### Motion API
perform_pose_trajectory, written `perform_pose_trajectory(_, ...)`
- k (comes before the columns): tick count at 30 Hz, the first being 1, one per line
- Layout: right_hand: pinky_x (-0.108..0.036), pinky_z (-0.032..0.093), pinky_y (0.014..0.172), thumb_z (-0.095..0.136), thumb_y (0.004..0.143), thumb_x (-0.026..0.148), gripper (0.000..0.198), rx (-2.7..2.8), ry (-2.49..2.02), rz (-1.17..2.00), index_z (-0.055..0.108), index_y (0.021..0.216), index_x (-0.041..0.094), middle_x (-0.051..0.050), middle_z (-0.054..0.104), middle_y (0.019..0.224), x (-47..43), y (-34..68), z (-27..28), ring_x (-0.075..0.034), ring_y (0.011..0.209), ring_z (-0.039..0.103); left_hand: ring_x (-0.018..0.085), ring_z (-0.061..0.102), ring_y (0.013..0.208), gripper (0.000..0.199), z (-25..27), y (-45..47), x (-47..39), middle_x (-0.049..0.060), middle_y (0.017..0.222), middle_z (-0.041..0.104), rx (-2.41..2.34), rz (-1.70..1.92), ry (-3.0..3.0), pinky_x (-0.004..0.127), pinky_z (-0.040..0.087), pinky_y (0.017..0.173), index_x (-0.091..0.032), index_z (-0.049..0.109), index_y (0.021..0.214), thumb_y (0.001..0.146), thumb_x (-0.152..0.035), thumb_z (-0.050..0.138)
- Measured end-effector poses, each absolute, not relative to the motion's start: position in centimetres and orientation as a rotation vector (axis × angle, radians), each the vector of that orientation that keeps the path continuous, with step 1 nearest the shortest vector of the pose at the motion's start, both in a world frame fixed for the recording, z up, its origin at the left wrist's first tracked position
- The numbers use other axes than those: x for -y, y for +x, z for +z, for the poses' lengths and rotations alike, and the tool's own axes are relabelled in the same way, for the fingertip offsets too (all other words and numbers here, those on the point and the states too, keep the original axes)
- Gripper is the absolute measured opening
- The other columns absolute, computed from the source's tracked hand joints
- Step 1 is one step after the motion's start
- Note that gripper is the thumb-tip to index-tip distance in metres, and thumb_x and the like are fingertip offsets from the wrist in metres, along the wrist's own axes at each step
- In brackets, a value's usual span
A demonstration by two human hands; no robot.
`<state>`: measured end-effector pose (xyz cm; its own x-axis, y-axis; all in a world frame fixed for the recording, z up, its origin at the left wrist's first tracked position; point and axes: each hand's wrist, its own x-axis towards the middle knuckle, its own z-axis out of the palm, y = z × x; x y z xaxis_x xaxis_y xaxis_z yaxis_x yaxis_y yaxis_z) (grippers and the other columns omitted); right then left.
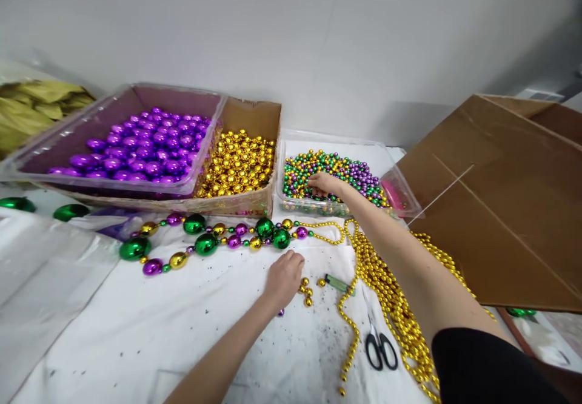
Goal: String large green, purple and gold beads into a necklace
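Note:
My right hand (325,184) reaches into a clear plastic tub (313,205) of small green, gold and purple beads (334,166). Its fingers are bent down together among the beads, and what they pinch is hidden. On the white cloth, my left hand (285,276) rests with curled fingers beside several loose gold beads (308,292); whatever it holds is out of sight. Just beyond it lies a necklace (206,244) of large green, purple and gold beads with a thin gold strand at its right end. A green lighter (337,284) is right of the loose beads.
Large purple beads (145,149) fill a clear bin at back left, beside gold beads (240,161) in a cardboard box (254,111). Black-handled scissors (381,349) lie near a heap of gold bead strands (386,282). A big cardboard box (491,204) stands at right.

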<state>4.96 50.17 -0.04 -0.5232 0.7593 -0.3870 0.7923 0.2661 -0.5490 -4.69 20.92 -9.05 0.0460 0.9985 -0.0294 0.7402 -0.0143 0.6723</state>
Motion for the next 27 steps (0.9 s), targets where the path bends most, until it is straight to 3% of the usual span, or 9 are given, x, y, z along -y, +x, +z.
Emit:
perform_pose_trajectory(4, -0.022, 0.041, 0.049, 0.074, 0.078, 0.03, 0.012, -2.501, 1.534, -0.973, 0.07, 0.074, 0.019, 0.002, 0.056, 0.047, -50.9, 4.9, -0.5, -0.011, 0.046, 0.052, 0.019, 0.058, 0.093, 0.024, -9.0, -4.8, -20.9, 0.005, 0.098, 0.062, -1.741, 0.641, 1.816, 0.031, 0.042, 0.08, -0.022, 0.062, 0.098, 0.1, -0.023, 0.038)
perform_pose_trajectory(8, -0.027, 0.046, 0.061, 0.082, 0.067, 0.022, 0.013, -2.532, 1.537, -0.818, 0.069, 0.068, 0.02, -0.001, 0.06, 0.053, -51.0, 3.5, -1.2, -0.017, 0.063, 0.06, 0.019, 0.058, 0.093, 0.024, -9.1, -4.7, -20.8, 0.005, 0.097, 0.062, -1.745, 0.63, 1.835, 0.032, 0.042, 0.08, -0.022, 0.061, 0.097, 0.1, -0.023, 0.038)
perform_pose_trajectory(15, -0.029, 0.045, 0.068, 0.074, 0.078, 0.028, 0.012, -2.607, 1.658, -0.822, 0.07, 0.08, 0.017, -0.007, 0.067, 0.074, -48.7, 4.5, 1.5, -0.02, 0.077, 0.062, 0.024, 0.055, 0.098, 0.021, -8.7, -3.6, -20.4, 0.009, 0.102, 0.063, -1.57, 0.737, 1.782, 0.037, 0.043, 0.089, -0.022, 0.065, 0.096, 0.096, -0.022, 0.044)
perform_pose_trajectory(18, -0.027, 0.044, 0.065, 0.063, 0.089, 0.032, 0.017, -2.641, 1.62, -1.082, 0.067, 0.099, 0.019, -0.004, 0.067, 0.076, -44.6, 7.3, 2.4, -0.016, 0.071, 0.059, 0.026, 0.055, 0.101, 0.016, -8.0, -3.3, -20.4, 0.009, 0.101, 0.068, -1.416, 0.954, 1.539, 0.039, 0.04, 0.098, -0.022, 0.069, 0.099, 0.092, -0.029, 0.056)
perform_pose_trajectory(21, -0.027, 0.044, 0.065, 0.069, 0.084, 0.032, 0.016, -2.66, 1.365, -1.491, 0.067, 0.094, 0.02, -0.003, 0.066, 0.076, -38.3, 10.3, 1.4, -0.016, 0.071, 0.058, 0.025, 0.058, 0.103, 0.024, -7.6, -3.7, -20.9, 0.008, 0.104, 0.072, -1.349, 1.095, 1.273, 0.039, 0.039, 0.103, -0.022, 0.071, 0.106, 0.093, -0.034, 0.055)
perform_pose_trajectory(24, -0.028, 0.043, 0.069, 0.068, 0.081, 0.027, 0.009, -2.632, 1.406, -1.392, 0.065, 0.082, 0.019, -0.002, 0.066, 0.077, -32.1, 12.0, -1.3, -0.017, 0.073, 0.059, 0.023, 0.063, 0.105, 0.033, -7.6, -5.0, -20.7, 0.007, 0.106, 0.073, -1.264, 1.136, 1.117, 0.037, 0.044, 0.101, -0.019, 0.069, 0.111, 0.097, -0.04, 0.048)
perform_pose_trajectory(27, -0.03, 0.044, 0.071, 0.062, 0.082, 0.022, 0.005, -2.634, 1.513, -1.188, 0.065, 0.082, 0.019, -0.003, 0.066, 0.08, -28.0, 12.4, -4.2, -0.019, 0.077, 0.061, 0.022, 0.064, 0.111, 0.039, -7.5, -6.5, -19.1, 0.009, 0.114, 0.071, -1.309, 1.235, 1.072, 0.036, 0.045, 0.103, -0.017, 0.066, 0.113, 0.098, -0.046, 0.044)
